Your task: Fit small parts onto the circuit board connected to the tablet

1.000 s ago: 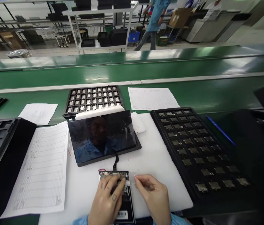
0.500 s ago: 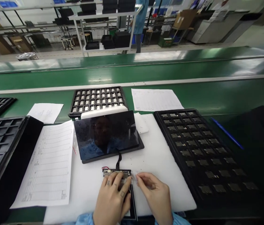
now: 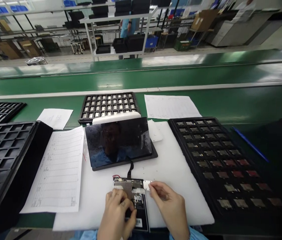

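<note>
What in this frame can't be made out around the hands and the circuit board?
Head view only:
- Circuit board: its near left part is covered by the left hand.
- Small silvery piece: pinched by the right hand; too small to identify.
- Printed sheet: text too small to read.
- Tablet screen: glare hides whether it is on.
- Both forearms: cut off by the bottom edge.
</note>
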Tool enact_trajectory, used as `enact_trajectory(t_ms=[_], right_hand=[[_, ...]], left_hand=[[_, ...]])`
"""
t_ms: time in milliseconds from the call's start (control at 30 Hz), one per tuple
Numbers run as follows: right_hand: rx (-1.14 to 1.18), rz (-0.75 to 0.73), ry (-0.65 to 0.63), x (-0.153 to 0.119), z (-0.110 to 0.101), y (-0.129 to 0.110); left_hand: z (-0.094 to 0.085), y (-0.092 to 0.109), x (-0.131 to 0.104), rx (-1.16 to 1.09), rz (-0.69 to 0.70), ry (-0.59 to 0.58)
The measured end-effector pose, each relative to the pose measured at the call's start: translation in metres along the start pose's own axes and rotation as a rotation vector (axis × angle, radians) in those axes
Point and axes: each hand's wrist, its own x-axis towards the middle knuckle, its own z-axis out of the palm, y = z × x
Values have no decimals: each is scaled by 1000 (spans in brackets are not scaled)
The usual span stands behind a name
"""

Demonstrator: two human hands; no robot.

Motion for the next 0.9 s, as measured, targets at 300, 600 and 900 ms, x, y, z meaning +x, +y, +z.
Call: enact_trajectory(t_ms=[300, 600, 900], right_hand=[[-3, -5, -17, -1, 0, 2], [5, 8, -24, 0, -1, 2], [-23, 10, -30, 0, -2, 1]], left_hand=[[1, -1, 4, -19, -18, -9], [-16, -7, 12, 37, 97, -175], [-15, -10, 9, 81, 123, -165]])
